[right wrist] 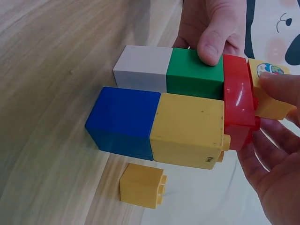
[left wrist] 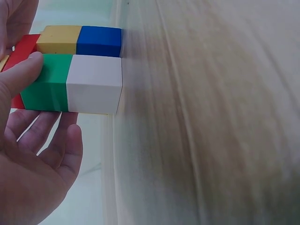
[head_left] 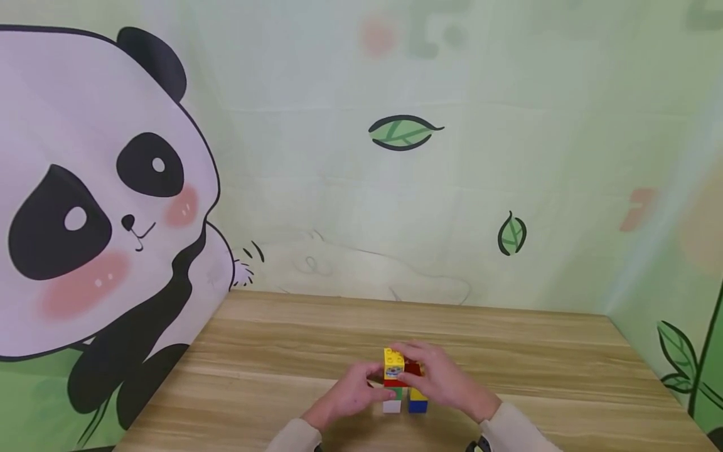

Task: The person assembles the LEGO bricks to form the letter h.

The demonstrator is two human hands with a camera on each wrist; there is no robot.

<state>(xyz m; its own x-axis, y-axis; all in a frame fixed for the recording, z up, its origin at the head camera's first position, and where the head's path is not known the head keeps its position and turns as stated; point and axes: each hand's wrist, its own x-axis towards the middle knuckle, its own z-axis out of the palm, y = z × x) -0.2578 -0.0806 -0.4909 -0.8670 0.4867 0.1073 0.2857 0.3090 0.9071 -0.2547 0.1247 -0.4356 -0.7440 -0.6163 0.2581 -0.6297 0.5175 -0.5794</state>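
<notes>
Two short columns of toy building blocks stand side by side on the wooden table (head_left: pixel 271 339). One has a green block (left wrist: pixel 47 84) over a white block (left wrist: pixel 93 79); the other, a yellow block (right wrist: pixel 187 126) over a blue block (right wrist: pixel 124 122). A red block (right wrist: pixel 236 93) bridges their tops, leaving some yellow studs exposed. On its left end sits a yellow block with a printed picture (head_left: pixel 393 364). My left hand (head_left: pixel 354 392) grips the green block, thumb on its near face. My right hand (head_left: pixel 446 383) holds the printed block between thumb and fingers.
A loose yellow block (right wrist: pixel 140 185) with studs lies on the table behind the columns, mostly hidden by my right hand in the head view. At the table's back hangs a cloth backdrop (head_left: pixel 316 157) with a panda and leaves.
</notes>
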